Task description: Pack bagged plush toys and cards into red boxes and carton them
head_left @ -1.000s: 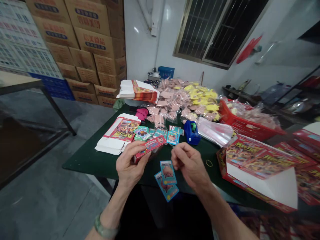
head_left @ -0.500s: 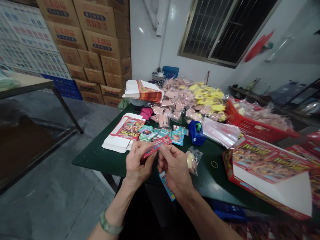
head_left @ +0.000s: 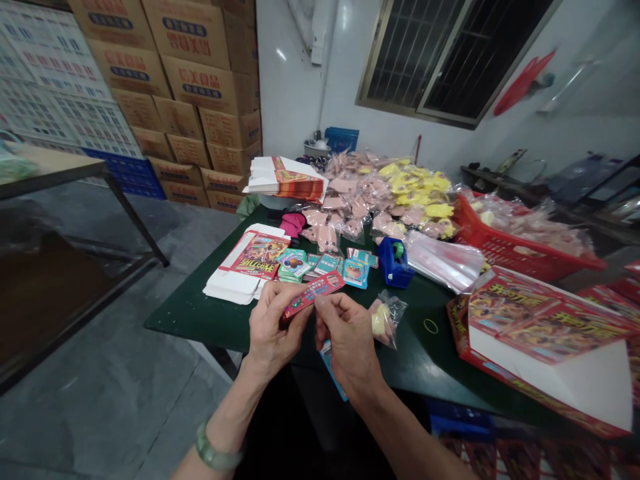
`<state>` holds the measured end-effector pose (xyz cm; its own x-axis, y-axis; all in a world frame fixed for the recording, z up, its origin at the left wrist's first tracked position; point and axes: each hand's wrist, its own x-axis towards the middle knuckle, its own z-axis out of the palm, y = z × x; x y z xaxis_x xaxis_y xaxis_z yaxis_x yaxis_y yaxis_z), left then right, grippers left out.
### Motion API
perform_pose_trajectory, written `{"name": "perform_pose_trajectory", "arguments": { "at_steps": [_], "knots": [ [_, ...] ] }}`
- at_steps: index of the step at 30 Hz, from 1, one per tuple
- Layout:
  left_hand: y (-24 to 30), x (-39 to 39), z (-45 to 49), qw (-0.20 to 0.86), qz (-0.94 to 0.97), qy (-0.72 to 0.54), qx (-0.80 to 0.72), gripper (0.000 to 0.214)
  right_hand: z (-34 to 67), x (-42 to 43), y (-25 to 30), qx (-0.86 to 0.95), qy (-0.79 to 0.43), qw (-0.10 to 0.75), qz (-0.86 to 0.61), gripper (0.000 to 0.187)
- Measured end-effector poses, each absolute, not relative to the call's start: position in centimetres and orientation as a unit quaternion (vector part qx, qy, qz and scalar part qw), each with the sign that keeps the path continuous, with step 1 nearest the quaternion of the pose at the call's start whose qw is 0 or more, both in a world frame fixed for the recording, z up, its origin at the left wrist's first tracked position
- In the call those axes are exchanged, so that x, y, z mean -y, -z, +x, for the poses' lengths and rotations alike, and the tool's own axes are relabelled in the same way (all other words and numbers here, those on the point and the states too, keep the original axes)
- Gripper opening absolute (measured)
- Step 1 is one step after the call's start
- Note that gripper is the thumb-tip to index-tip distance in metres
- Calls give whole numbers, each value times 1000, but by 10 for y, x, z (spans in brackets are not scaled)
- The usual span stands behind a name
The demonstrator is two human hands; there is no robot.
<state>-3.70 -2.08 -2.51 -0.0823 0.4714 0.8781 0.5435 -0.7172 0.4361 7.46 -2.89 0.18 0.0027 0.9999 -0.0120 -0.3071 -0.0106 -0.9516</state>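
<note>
My left hand (head_left: pixel 277 327) grips a small red printed box (head_left: pixel 315 295), its thumb along the near end. The fingertips of my right hand (head_left: pixel 347 333) are pinched together at the box's right edge. A blue card (head_left: pixel 333 370) sticks out below my right palm, held by that hand; how many cards are there is hidden. Just beyond the hands lie stacks of cards (head_left: pixel 295 265) with green and blue faces, and a blue-bordered card (head_left: pixel 356 273). A bagged yellow and pink toy (head_left: pixel 384 320) rests right of my right hand.
On the green table (head_left: pixel 200 320) are flattened red cartons (head_left: pixel 250 260), a blue tape dispenser (head_left: pixel 396 263), clear plastic bags (head_left: pixel 443 261), a rubber band (head_left: pixel 431 326) and heaped bagged toys (head_left: pixel 370 193). An open red display box (head_left: pixel 545 347) and red basket (head_left: pixel 530 257) stand right.
The hands stay close together at the red box. My right fingertips have shifted slightly down along its edge, and less of the blue card shows below my right hand.
</note>
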Motion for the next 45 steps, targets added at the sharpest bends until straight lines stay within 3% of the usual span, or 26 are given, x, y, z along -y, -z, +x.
{"name": "perform_pose_trajectory", "arguments": {
  "at_steps": [12, 22, 32, 41, 45],
  "knots": [
    [17, 21, -40, 31, -701, 594, 393, 23, 79, 34, 6, 442, -591, 550, -391, 25],
    [23, 24, -38, 24, -684, 603, 410, 39, 86, 38, 7, 485, -547, 552, -402, 24],
    [19, 22, -37, 30, -697, 600, 391, 23, 85, 35, 7, 469, -562, 550, -403, 25],
    [13, 30, -42, -65, -725, 583, 361, 28, 81, 31, 14, 442, -585, 540, -413, 32],
    [15, 24, -36, -9, -666, 638, 387, 20, 75, 29, 10, 427, -574, 557, -422, 32]
  ]
}}
